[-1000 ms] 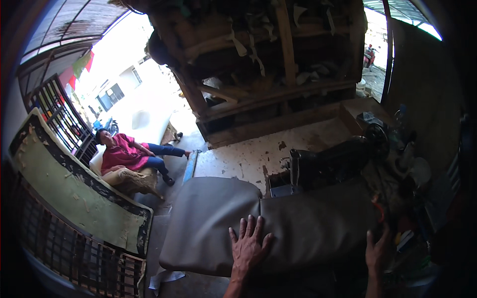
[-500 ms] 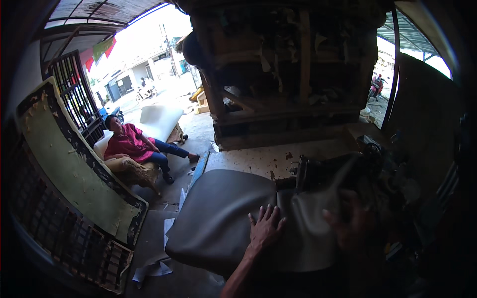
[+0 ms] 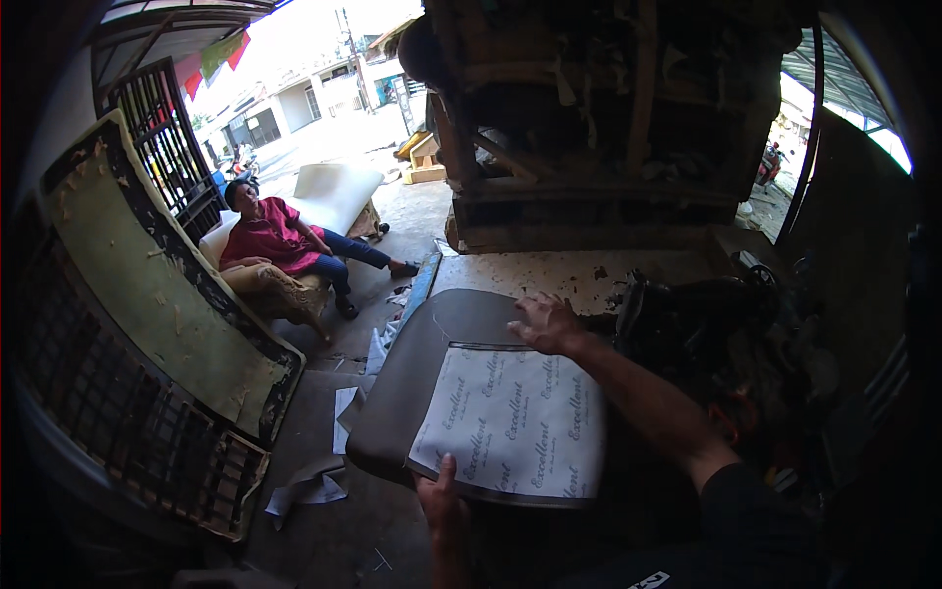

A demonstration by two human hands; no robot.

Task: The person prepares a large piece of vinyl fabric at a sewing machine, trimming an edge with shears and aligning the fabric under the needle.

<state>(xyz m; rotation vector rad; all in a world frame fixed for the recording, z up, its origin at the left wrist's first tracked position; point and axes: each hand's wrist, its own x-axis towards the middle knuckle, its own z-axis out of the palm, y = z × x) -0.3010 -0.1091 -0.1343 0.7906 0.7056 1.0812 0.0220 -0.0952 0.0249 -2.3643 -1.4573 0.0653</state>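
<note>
A dark grey upholstery piece [image 3: 389, 432] lies folded on the work table [image 3: 491, 267], its white printed backing [image 3: 525, 422] face up. My left hand [image 3: 442, 496] grips the piece at its lower-left edge, thumb over the backing. My right hand [image 3: 545, 324] reaches across from the lower right, fingers apart, just at the fold's upper edge over the grey surface; whether it touches cannot be told. A black sewing machine [image 3: 643, 304] stands in shadow to the right, with red-handled scissors [image 3: 738, 417] below it.
A person [image 3: 270, 236] in pink reclines on a worn sofa [image 3: 334, 191] at left. An old padded panel [image 3: 172, 280] and grille lean nearby. A large wooden frame [image 3: 599, 211] fills the back. Scraps [image 3: 304, 496] litter the floor. The street lies beyond.
The right-hand section of the piece has flipped over leftward, showing its white backing. My left hand moved from lying flat down to the lower edge; my right hand moved up and left.
</note>
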